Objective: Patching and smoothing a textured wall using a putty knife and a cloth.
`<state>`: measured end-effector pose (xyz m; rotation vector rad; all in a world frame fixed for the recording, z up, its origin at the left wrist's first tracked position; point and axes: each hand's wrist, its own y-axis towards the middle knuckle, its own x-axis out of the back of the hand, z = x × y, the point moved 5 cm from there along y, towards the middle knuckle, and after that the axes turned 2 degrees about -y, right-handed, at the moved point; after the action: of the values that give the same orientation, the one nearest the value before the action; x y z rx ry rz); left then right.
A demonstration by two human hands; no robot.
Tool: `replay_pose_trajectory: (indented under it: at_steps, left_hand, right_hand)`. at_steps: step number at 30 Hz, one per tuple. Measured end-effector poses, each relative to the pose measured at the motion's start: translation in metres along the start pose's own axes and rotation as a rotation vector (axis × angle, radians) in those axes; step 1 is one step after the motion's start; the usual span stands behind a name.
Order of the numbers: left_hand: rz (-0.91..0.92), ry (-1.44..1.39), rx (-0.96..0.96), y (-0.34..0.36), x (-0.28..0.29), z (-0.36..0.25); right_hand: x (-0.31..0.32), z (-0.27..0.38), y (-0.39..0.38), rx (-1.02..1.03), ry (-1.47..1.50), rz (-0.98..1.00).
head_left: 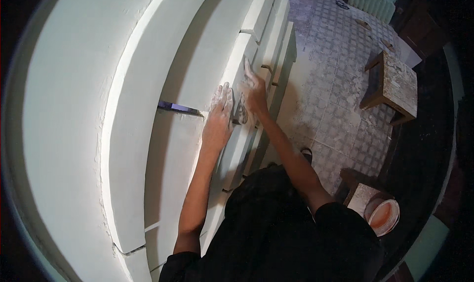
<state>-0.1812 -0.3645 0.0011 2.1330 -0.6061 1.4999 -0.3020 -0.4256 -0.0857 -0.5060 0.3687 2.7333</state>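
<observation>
My left hand (220, 115) lies flat on the top edge of a stepped white plaster-like slab (240, 50), its whitened fingers stretched forward and nearly side by side. Just to the right, my right hand (254, 94) is against the slab's outer face. One finger of it points up along that face; the others curl in. A small grey, dark-streaked patch (242, 111) shows below the right hand, beside the joint between two slabs. Whether that is an object in the hand or a smear on the face cannot be made out. White dust covers the fingers of both hands.
Curved white panels (129, 134) rise on the left, with a narrow gap (178, 108) between two shelf-like pieces. Right of the slabs is a dusty tiled floor (321, 84). A stained wooden stool (399, 82) stands there, and a bucket (383, 217) sits at lower right.
</observation>
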Motion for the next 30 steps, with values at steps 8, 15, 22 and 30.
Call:
replay_pose_trajectory:
  at_steps: [8,15,22,30]
  left_hand:
    - [-0.004,0.008,-0.005,-0.001,0.004,0.001]
    - [-0.282,-0.026,-0.211,-0.016,0.014,-0.003]
    - [0.014,-0.472,0.379,-0.037,-0.013,-0.039]
    - [-0.474,-0.559,0.601,-0.047,0.016,-0.033]
  right_hand:
    - [0.018,-0.014,0.080,-0.145,-0.031,-0.010]
    - [0.028,-0.041,-0.003,-0.234,0.129,-0.197]
    - [0.013,0.049,-0.078,-0.165,-0.219,-0.040]
    - [0.067,0.022,-0.069,-0.004,-0.663,0.085]
